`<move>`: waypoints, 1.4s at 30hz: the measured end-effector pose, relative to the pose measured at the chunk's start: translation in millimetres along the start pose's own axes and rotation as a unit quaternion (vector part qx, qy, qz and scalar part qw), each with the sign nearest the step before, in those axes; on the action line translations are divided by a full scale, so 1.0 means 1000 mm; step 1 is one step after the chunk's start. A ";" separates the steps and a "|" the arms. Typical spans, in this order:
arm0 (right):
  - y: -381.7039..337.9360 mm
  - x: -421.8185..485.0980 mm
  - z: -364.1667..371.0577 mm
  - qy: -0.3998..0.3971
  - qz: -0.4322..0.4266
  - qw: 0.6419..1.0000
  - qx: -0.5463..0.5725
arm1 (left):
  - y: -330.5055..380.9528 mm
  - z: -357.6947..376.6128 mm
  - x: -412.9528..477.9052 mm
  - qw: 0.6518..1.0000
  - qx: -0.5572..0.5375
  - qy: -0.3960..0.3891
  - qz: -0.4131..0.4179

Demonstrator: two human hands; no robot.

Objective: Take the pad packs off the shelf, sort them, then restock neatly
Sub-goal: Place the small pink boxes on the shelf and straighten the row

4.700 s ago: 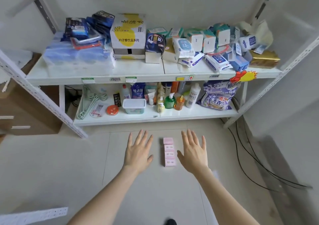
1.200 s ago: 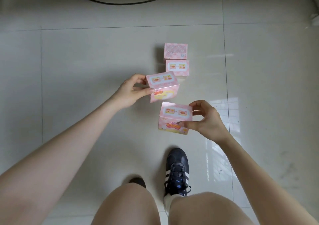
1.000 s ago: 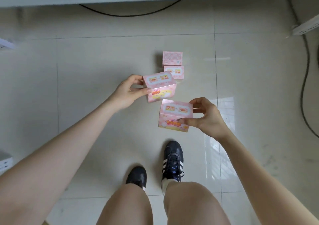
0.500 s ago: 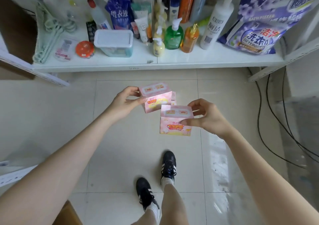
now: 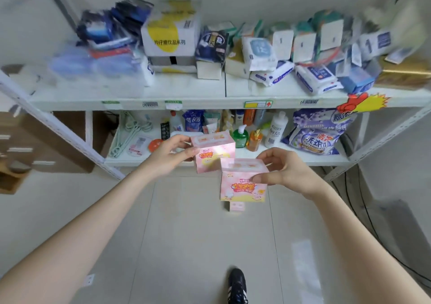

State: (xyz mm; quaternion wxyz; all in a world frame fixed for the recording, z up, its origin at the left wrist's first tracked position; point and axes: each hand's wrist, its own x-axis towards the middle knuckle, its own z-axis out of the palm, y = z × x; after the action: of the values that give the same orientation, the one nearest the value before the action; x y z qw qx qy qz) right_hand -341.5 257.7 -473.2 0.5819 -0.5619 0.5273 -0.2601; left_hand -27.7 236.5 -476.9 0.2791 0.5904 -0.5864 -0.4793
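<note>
Left hand (image 5: 168,156) has its fingers curled round 1 glossy pink boxy pad pack (image 5: 214,152), right hand (image 5: 288,170) pinches a 2nd pack (image 5: 242,184) just below it, both in front of the white metal shelf (image 5: 210,104). A 3rd pack (image 5: 236,206), small and pink, sits on the smooth tiled floor (image 5: 186,233) underneath.

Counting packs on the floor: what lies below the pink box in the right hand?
One pink pack on the floor shows beneath the box; any others are hidden behind it.

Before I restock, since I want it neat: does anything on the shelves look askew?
Yes: on the upper shelf, right of centre, the white packs lie tipped and overlapping, not in rows.
</note>
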 end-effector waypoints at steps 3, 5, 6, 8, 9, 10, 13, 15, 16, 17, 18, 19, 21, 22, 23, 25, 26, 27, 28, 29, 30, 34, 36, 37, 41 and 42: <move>-0.047 -0.014 0.000 -0.004 -0.037 0.999 -0.008 | 0.035 -0.026 -0.019 1.000 -0.009 0.007 0.026; -0.078 -0.023 0.002 -0.005 -0.062 0.998 -0.016 | 0.059 -0.045 -0.031 0.998 -0.011 0.023 0.053; -0.093 -0.028 0.003 -0.004 -0.074 0.997 -0.021 | 0.070 -0.054 -0.038 0.997 -0.016 0.029 0.063; -0.121 -0.039 0.004 0.000 -0.096 0.995 -0.028 | 0.093 -0.073 -0.051 0.996 -0.008 0.035 0.082; -0.134 -0.044 0.005 0.002 -0.108 0.994 -0.031 | 0.106 -0.082 -0.058 0.995 0.001 0.039 0.092; -0.148 -0.050 0.006 0.004 -0.121 0.992 -0.037 | 0.117 -0.092 -0.064 0.994 0.010 0.045 0.103; -0.189 -0.065 0.008 0.017 -0.165 0.985 -0.055 | 0.153 -0.120 -0.080 0.988 0.028 0.063 0.138; -0.216 -0.073 0.009 0.027 -0.192 0.979 -0.059 | 0.178 -0.138 -0.091 0.984 0.025 0.066 0.161; -0.229 -0.077 0.009 0.029 -0.204 0.977 -0.062 | 0.191 -0.146 -0.096 0.983 0.019 0.065 0.174; -0.242 -0.081 0.009 0.031 -0.217 0.973 -0.066 | 0.204 -0.154 -0.101 0.980 0.013 0.065 0.186; -0.255 -0.085 0.009 0.035 -0.231 0.970 -0.070 | 0.217 -0.162 -0.108 0.978 0.008 0.067 0.198; -0.268 -0.089 0.008 0.041 -0.245 0.966 -0.073 | 0.230 -0.171 -0.114 0.975 0.005 0.071 0.209; -0.295 -0.095 0.007 0.049 -0.274 0.957 -0.080 | 0.255 -0.188 -0.126 0.969 0.015 0.081 0.234; -0.309 -0.099 0.007 0.050 -0.287 0.953 -0.081 | 0.268 -0.197 -0.132 0.965 0.028 0.090 0.245; -0.322 -0.101 0.007 0.049 -0.301 0.949 -0.083 | 0.279 -0.205 -0.138 0.961 0.040 0.098 0.254; -0.347 -0.106 0.008 0.048 -0.327 0.940 -0.085 | 0.300 -0.220 -0.149 0.957 0.052 0.107 0.263; -0.358 -0.107 0.009 0.050 -0.341 0.935 -0.089 | 0.310 -0.227 -0.153 0.955 0.055 0.110 0.269; -0.369 -0.107 0.009 0.052 -0.353 0.930 -0.093 | 0.319 -0.234 -0.156 0.952 0.060 0.114 0.276; -0.379 -0.107 0.009 0.054 -0.363 0.925 -0.095 | 0.328 -0.240 -0.159 0.949 0.069 0.118 0.283; -0.389 -0.105 0.008 0.053 -0.371 0.922 -0.098 | 0.336 -0.247 -0.162 0.946 0.078 0.122 0.290; -0.398 -0.103 0.007 0.052 -0.375 0.920 -0.100 | 0.344 -0.253 -0.162 0.944 0.083 0.126 0.294; -0.429 -0.090 0.001 0.058 -0.390 0.913 -0.104 | 0.371 -0.274 -0.154 0.941 0.084 0.132 0.301; -0.443 -0.082 -0.003 0.063 -0.398 0.909 -0.105 | 0.382 -0.283 -0.146 0.939 0.089 0.133 0.304; -0.449 -0.077 -0.006 0.066 -0.402 0.907 -0.107 | 0.387 -0.287 -0.141 0.939 0.091 0.132 0.304; -0.471 -0.059 -0.018 0.073 -0.412 0.901 -0.117 | 0.408 -0.302 -0.118 0.938 0.095 0.126 0.308; -0.476 -0.054 -0.021 0.075 -0.414 0.899 -0.121 | 0.413 -0.306 -0.111 0.938 0.095 0.124 0.308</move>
State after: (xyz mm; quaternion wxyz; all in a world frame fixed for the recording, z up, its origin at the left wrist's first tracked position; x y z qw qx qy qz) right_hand -239.0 186.9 -10.4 0.3079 -0.7746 0.3163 -0.4529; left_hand 86.7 207.9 35.2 0.4260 0.4594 -0.7432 -0.2346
